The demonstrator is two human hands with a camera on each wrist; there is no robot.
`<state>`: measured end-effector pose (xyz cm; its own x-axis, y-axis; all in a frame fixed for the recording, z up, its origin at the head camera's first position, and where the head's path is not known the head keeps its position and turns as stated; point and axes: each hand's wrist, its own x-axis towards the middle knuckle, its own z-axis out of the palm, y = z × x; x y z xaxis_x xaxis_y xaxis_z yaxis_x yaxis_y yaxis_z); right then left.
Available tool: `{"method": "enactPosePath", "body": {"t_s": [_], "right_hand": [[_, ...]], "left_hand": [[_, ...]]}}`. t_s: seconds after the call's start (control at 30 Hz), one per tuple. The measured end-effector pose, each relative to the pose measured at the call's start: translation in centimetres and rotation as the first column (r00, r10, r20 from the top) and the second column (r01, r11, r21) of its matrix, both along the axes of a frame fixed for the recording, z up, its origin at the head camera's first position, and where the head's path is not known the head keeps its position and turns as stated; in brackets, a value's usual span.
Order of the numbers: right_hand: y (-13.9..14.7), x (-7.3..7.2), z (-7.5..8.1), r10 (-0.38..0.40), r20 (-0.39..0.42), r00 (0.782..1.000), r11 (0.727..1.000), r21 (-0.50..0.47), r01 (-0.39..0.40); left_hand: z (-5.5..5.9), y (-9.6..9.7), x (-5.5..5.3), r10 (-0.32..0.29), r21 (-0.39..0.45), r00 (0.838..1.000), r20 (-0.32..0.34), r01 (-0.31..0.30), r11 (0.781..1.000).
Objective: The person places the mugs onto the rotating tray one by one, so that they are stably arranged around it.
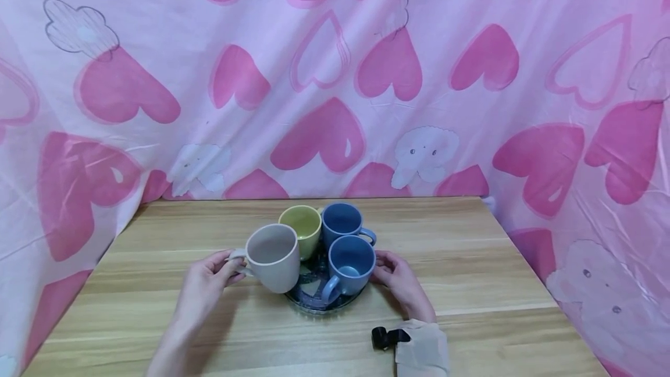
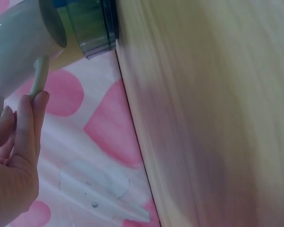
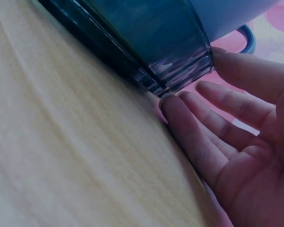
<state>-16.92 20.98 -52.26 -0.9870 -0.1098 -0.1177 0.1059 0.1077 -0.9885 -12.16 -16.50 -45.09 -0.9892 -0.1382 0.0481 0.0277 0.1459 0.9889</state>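
My left hand (image 1: 206,278) pinches the handle of a pale grey-beige mug (image 1: 274,263), holding it up at the left edge of a round dark glass tray (image 1: 314,307). On the tray stand a yellow-green mug (image 1: 302,226) at the back left, a blue mug (image 1: 341,220) at the back right and another blue mug (image 1: 352,260) in front of that. The front blue mug's handle points toward me. At the right, my right hand (image 1: 398,278) touches the tray's clear side wall (image 3: 189,71) with thumb and forefinger tips; its other fingers are loosely extended.
A wooden table (image 1: 497,319) bears everything. Behind and at both sides hangs a pink cloth (image 1: 335,63) with hearts. A black device (image 1: 387,337) is strapped at my right wrist by a pale band (image 1: 423,345).
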Motion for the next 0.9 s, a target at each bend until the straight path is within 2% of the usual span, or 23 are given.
{"method": "enactPosePath", "body": {"t_s": [0.5,0.9], "right_hand": [[0.0,0.2,0.5,0.009,0.016,1.0,1.0,-0.005,-0.009],[0.1,0.1,0.3,0.011,0.01,1.0,1.0,-0.003,-0.011]], "left_hand": [[-0.3,1.7,-0.3,-0.073,0.042,0.997,0.041,0.071,0.997],[-0.5,2.3,-0.8,-0.151,0.056,0.986,0.071,0.147,0.987]]}}
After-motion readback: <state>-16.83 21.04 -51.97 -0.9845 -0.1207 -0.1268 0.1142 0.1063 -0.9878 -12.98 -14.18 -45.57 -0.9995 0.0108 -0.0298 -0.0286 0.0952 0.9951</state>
